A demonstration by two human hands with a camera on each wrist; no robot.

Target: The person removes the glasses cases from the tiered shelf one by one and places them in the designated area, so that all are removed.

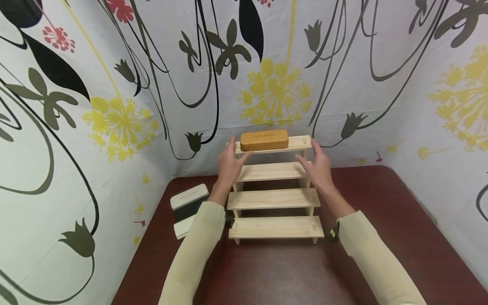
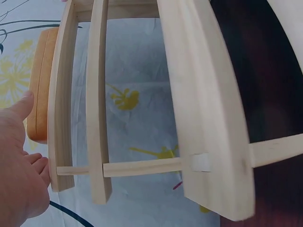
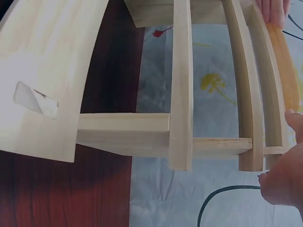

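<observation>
A pale wooden four-tier stand [image 1: 276, 228] has an orange-tan case [image 1: 264, 140] lying on the left of its top shelf. My left hand [image 1: 229, 167] is at that shelf's left end, fingers along the end and thumb spread toward the case's front. In the left wrist view the thumb overlaps the face of the case [image 2: 42, 85]. At the right end of the top shelf is my right hand [image 1: 319, 167], with fingers up beside the shelf end and thumb spread in front of its edge. Its far fingers are hidden in the right wrist view.
A white and dark green folded case [image 1: 189, 197] lies left of the stand, partly behind the left forearm. The dark red table [image 1: 282, 271] runs beneath everything. A floral cloth [image 1: 274, 114] hangs close behind the stand and at both sides.
</observation>
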